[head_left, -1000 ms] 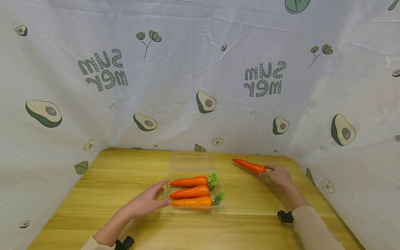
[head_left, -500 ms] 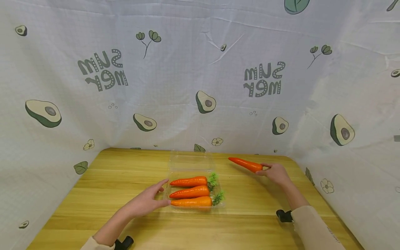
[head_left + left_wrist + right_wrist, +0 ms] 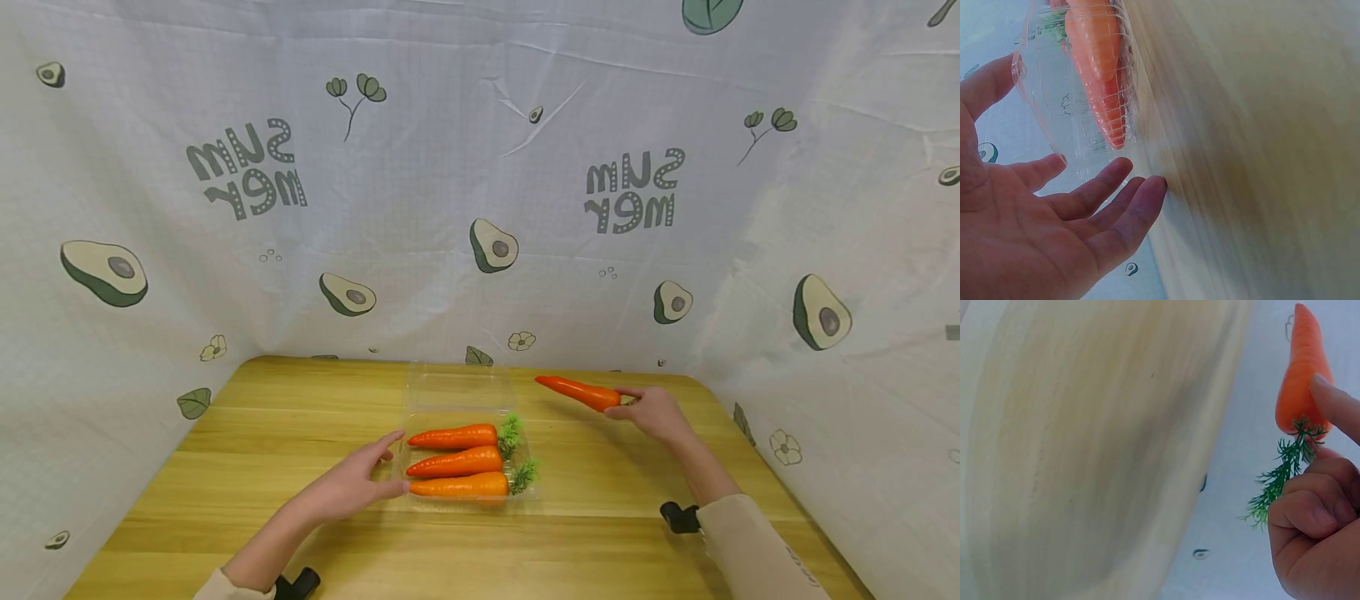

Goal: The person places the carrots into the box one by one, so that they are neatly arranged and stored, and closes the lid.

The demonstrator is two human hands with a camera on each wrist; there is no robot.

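Observation:
My right hand [image 3: 651, 412] pinches an orange carrot [image 3: 579, 392] by its thick end, held over the right part of the table with the tip pointing left. In the right wrist view, green leaves [image 3: 1285, 469] hang from that carrot [image 3: 1305, 375] beside the curled fingers. A clear plastic box [image 3: 459, 390] stands in the middle with its lid laid back. Inside lie three carrots side by side, tips left; the nearest carrot [image 3: 465, 485] is lighter orange. My left hand [image 3: 348, 485] is spread at the box's left side, thumb and forefinger right at its rim.
The wooden table [image 3: 300, 433] carries the box near its middle. Behind it and at both sides hangs a white curtain [image 3: 420, 275] printed with avocados and lettering. Black wrist mounts show below both wrists.
My right hand has carried its carrot left and slightly up, nearer to the box. The left hand and the carrots in the box stay where they were.

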